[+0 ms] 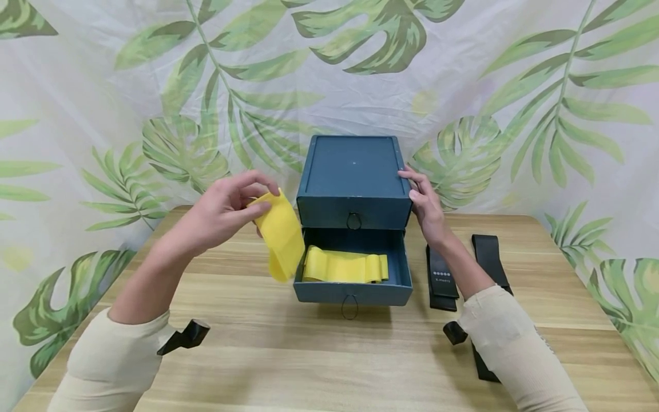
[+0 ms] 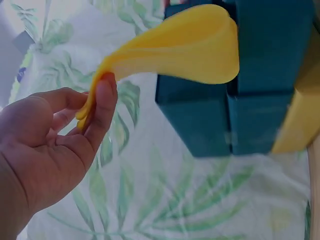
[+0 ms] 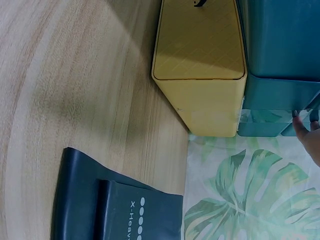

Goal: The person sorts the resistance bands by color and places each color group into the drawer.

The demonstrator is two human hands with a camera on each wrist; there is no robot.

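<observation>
My left hand (image 1: pixel 221 209) pinches a folded yellow resistance band (image 1: pixel 283 237) between thumb and fingers; its loop hangs down beside the left edge of a pulled-out blue drawer (image 1: pixel 355 294). Inside that drawer lies another yellow band (image 1: pixel 345 268), loosely folded. The drawer belongs to a blue drawer unit (image 1: pixel 355 166), whose upper drawer is closed. With its fingers at the top edge, my right hand (image 1: pixel 426 203) rests against the unit's right side. The left wrist view shows the held band (image 2: pixel 185 50) bending out from the fingertips (image 2: pixel 106 90).
Right of the unit lie a folded black band (image 1: pixel 441 280), marked X-Heavy in the right wrist view, and another black band (image 1: pixel 486 252) partly under the right forearm. A yellow drawer (image 3: pixel 200 45) forms the stack's bottom level. Behind the wooden table (image 1: pixel 288 355) hangs a leaf-print cloth (image 1: pixel 257 86).
</observation>
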